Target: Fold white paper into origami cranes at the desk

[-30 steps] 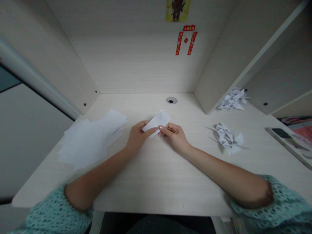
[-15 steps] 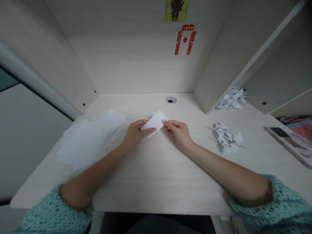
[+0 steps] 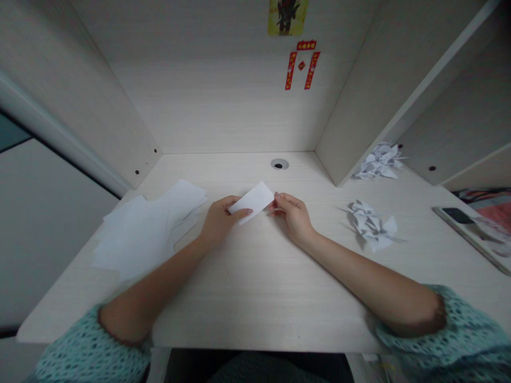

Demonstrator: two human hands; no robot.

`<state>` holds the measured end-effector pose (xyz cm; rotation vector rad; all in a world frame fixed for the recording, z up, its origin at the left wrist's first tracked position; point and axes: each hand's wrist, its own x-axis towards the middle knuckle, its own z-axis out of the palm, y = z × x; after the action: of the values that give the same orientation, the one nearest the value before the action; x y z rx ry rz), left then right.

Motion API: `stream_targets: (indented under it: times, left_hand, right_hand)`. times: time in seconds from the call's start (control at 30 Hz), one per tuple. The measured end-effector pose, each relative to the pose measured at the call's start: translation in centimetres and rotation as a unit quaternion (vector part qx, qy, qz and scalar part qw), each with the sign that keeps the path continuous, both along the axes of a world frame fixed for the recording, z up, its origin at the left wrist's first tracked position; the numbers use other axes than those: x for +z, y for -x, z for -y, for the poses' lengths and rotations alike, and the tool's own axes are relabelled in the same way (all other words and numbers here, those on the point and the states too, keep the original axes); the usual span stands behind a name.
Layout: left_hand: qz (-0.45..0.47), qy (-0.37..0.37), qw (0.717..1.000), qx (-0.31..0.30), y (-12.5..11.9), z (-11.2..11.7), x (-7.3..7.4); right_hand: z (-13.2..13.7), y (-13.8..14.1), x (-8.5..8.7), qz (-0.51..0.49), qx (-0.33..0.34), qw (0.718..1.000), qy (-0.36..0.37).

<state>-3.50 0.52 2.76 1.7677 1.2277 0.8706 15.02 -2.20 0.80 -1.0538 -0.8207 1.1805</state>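
A small folded piece of white paper [image 3: 254,199] is held tilted above the middle of the desk. My left hand [image 3: 222,217] grips its left end, thumb on top and fingers beneath. At the paper's right corner, my right hand [image 3: 293,214] pinches the edge between thumb and fingertips. Part of the paper's underside is hidden by the fingers. Left of my left hand lies a loose stack of white paper sheets [image 3: 138,231]. Folded paper pieces [image 3: 371,223] sit in a small heap to the right of my right hand.
Another heap of folded paper [image 3: 381,160] rests by the upright panel [image 3: 359,133]. A phone [image 3: 471,234] lies at the far right near a reddish bundle [image 3: 495,210]. A round cable hole [image 3: 280,164] is set in the desk [image 3: 255,298] near the back wall.
My right thumb and fingertips have shifted slightly right, from the paper's face to its right corner. My left hand keeps its grip, moving very slightly left.
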Motion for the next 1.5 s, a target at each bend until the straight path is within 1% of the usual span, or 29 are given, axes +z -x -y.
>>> stream_targets:
  times: [0.07, 0.17, 0.23, 0.3, 0.4, 0.5, 0.53, 0.6, 0.67, 0.73, 0.87, 1.03, 1.23, 1.4, 1.5]
  left_hand:
    - [-0.023, -0.017, 1.0, -0.008, 0.0, 0.1, 0.0]
    - [-0.055, -0.056, 0.997, -0.022, 0.1, 0.2, 0.1]
    - [-0.055, -0.063, 0.996, -0.028, 0.2, 0.0, 0.1]
    - [-0.014, -0.031, 0.999, -0.027, 0.3, -0.3, 0.1]
    - [0.099, 0.033, 0.995, 0.002, 0.3, -0.7, 0.1]
    - [0.19, 0.04, 0.98, 0.04, 0.0, -0.8, 0.3]
    - [0.209, 0.044, 0.976, 0.045, -0.2, -0.7, 0.3]
    - [0.217, 0.067, 0.973, 0.034, -0.4, -0.4, 0.2]
    - [0.191, 0.098, 0.977, -0.003, -0.6, -0.1, -0.1]
    - [0.154, 0.108, 0.982, -0.02, -0.6, 0.1, -0.5]
    - [0.123, 0.096, 0.988, -0.007, -0.6, 0.2, -1.2]
    - [0.127, 0.099, 0.987, -0.011, -0.7, 0.4, -0.8]
    - [0.189, 0.126, 0.973, 0.033, -0.8, 0.6, -0.5]
    - [0.243, 0.14, 0.955, 0.094, -0.3, -0.1, 0.0]
    - [0.253, 0.148, 0.95, 0.109, -0.2, -0.2, 0.3]
  right_hand:
    - [-0.1, 0.0, 0.2, 0.013, 0.014, 1.0, 0.0]
    - [-0.1, 0.1, 0.1, 0.097, 0.048, 0.994, -0.008]
    - [-0.1, 0.1, -0.4, 0.148, 0.069, 0.987, -0.014]
    - [-0.1, 0.1, -1.0, 0.148, 0.08, 0.986, -0.01]
    - [0.0, 0.1, -1.4, 0.178, 0.09, 0.98, 0.009]
    - [0.3, 0.3, -1.0, 0.211, 0.138, 0.968, 0.011]
    - [0.4, 0.4, -0.9, 0.204, 0.144, 0.968, 0.015]
    - [0.6, 0.7, -0.6, 0.17, 0.121, 0.978, 0.022]
    - [0.7, 0.9, -0.4, 0.135, 0.09, 0.987, 0.023]
    - [0.8, 1.1, -0.4, 0.113, 0.079, 0.99, 0.017]
    - [1.0, 1.2, -0.4, 0.105, 0.105, 0.989, 0.001]
    - [1.1, 1.2, -0.5, 0.138, 0.134, 0.981, 0.012]
    - [0.9, 1.0, -0.7, 0.117, 0.181, 0.976, 0.01]
    - [1.1, 1.4, -0.7, 0.117, 0.198, 0.973, 0.032]
    - [1.2, 1.5, -0.6, 0.121, 0.2, 0.972, 0.039]
